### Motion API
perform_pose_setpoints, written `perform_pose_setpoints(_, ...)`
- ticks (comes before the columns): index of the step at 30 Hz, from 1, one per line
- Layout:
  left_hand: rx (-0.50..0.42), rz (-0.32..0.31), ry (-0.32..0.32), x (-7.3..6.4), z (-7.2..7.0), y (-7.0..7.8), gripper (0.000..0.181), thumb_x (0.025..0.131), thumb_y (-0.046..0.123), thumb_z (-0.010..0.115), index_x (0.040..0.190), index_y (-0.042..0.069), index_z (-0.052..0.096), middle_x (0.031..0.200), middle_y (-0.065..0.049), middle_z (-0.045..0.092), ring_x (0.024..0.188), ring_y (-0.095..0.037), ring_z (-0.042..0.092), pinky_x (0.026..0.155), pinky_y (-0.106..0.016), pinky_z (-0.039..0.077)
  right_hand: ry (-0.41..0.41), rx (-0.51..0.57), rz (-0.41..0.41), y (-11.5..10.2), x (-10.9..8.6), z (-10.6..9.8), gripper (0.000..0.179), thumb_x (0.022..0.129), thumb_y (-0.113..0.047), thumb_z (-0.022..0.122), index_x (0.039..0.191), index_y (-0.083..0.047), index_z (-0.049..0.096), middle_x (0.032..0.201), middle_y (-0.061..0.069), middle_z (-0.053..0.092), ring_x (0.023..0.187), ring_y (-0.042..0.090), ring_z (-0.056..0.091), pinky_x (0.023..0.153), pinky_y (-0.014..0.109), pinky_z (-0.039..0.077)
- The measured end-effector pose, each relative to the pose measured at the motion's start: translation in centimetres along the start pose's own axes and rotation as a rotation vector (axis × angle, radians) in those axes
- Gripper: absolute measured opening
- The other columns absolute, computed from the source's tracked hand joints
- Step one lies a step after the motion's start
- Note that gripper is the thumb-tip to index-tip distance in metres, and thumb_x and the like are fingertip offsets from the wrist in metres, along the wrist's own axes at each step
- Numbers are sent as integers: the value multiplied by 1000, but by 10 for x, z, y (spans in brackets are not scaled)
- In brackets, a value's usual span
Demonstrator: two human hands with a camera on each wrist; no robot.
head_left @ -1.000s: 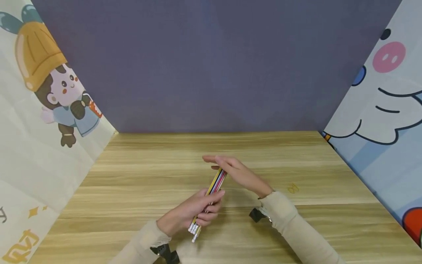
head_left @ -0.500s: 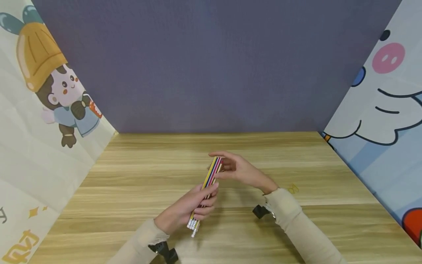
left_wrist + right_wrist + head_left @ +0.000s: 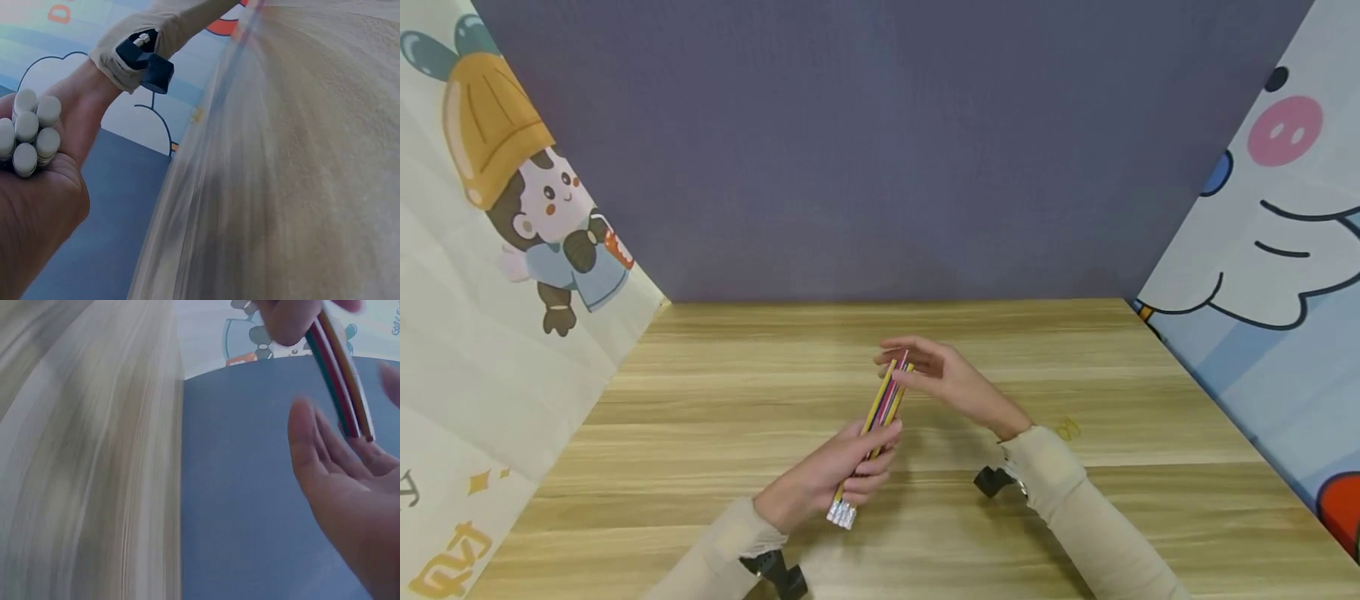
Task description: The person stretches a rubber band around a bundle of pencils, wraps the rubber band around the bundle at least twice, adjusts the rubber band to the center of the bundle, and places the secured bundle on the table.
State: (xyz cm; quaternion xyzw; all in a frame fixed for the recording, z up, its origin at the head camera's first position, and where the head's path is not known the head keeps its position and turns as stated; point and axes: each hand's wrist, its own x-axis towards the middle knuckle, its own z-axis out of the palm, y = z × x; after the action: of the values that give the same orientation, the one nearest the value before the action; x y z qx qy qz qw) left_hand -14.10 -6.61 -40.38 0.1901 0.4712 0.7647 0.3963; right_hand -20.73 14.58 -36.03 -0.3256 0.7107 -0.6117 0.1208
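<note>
My left hand [image 3: 831, 471] grips a bundle of several pencils [image 3: 886, 403], striped in yellow, dark blue and pink. They slant up and to the right above the table. At the lower end, the silver ferrules and white erasers lie close together, and the left wrist view shows the erasers [image 3: 27, 125] end-on in a cluster. Around the upper ends, which stand unevenly, my right hand [image 3: 951, 377] has its fingers loosely bent, with the thumb lying across the front of the pencils. In the right wrist view, the pencil tips [image 3: 359, 432] reach toward my right palm without being pinched.
A wood-grain table [image 3: 715, 400] spreads beneath both hands. Behind it rises a dark grey-blue panel [image 3: 880, 150]. Cartoon-printed sheets flank it, a left sheet [image 3: 445, 333] and a right sheet [image 3: 1210, 275]. Each wrist wears a small black camera.
My right hand has turned from lying flat over the upper ends to standing beside and around them. The pencil that stuck out at the eraser end has slid up, and those ends are now nearly level.
</note>
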Motion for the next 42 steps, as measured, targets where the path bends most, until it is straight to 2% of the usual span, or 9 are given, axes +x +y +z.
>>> perform_pose_setpoints(4, 23, -32, -33, 1, 1, -4, 26, 107, 34, 45, 90, 14, 41, 54, 11, 31, 37, 1, 30, 29, -14, 22, 3, -61, -14, -3, 0, 3, 39, 108, -33, 44, 143, -19, 52, 140, 0, 58, 131, 21, 53, 111, 46, 44)
perform_pose_setpoints(9, 44, -29, -35, 1, 1, -5, 26, 107, 33, 45, 89, 14, 41, 54, 11, 31, 37, 1, 30, 29, -14, 22, -32, -104, 44, -6, 1, 9, 44, 109, -43, 34, 142, -24, 55, 139, -5, 58, 134, 15, 49, 116, 50, 36)
perform_pose_setpoints(14, 57, -10, -5, 1, -1, -3, 33, 108, 33, 45, 81, 14, 39, 53, 11, 31, 36, 1, 30, 29, -13, 21, -34, -92, 64, -4, 2, 12, 43, 109, -44, 35, 143, -26, 54, 141, -4, 57, 132, 18, 51, 114, 47, 40)
perform_pose_setpoints(17, 81, -13, -5, 2, -1, -4, 28, 107, 33, 46, 88, 13, 41, 53, 11, 31, 36, 1, 31, 29, -14, 22, -8, -50, 28, -4, 2, 13, 44, 109, -41, 38, 146, -21, 50, 145, -1, 53, 131, 24, 52, 111, 44, 45)
perform_pose_setpoints(24, 133, -29, -24, 4, 1, -10, 26, 107, 33, 45, 97, 8, 45, 56, 7, 48, 39, -6, 49, 33, -19, 42, -86, 50, 49, -1, 3, 11, 56, 109, -45, 28, 151, -9, 41, 153, 4, 45, 141, 24, 41, 115, 40, 41)
perform_pose_setpoints(30, 117, -32, -37, 4, 2, -12, 28, 107, 32, 46, 106, 4, 43, 65, 1, 64, 47, -12, 63, 37, -20, 51, -86, -63, 109, -1, 2, 11, 58, 109, -50, 23, 152, -16, 40, 156, 4, 41, 143, 21, 38, 119, 48, 32)
perform_pose_setpoints(33, 117, -26, -64, 4, 3, -12, 25, 108, 30, 44, 104, 5, 44, 69, -1, 65, 50, -13, 65, 38, -20, 53, -98, -122, 135, 0, 1, 13, 54, 108, -51, 27, 151, -22, 43, 156, 2, 41, 139, 24, 43, 118, 50, 34)
perform_pose_setpoints(39, 119, -8, -101, 3, 1, -13, 19, 109, 25, 40, 107, 7, 42, 69, 1, 64, 46, -7, 60, 34, -16, 46, -124, -62, 109, 3, 0, 16, 51, 109, -43, 33, 147, -13, 48, 149, 2, 49, 137, 22, 46, 114, 40, 42)
perform_pose_setpoints(42, 125, -7, -96, 1, 0, -13, 19, 109, 26, 41, 108, 7, 40, 68, 2, 63, 43, -4, 57, 32, -15, 41, -119, -66, 91, 3, 1, 16, 48, 109, -41, 35, 146, -15, 50, 147, 1, 51, 138, 20, 45, 114, 43, 42)
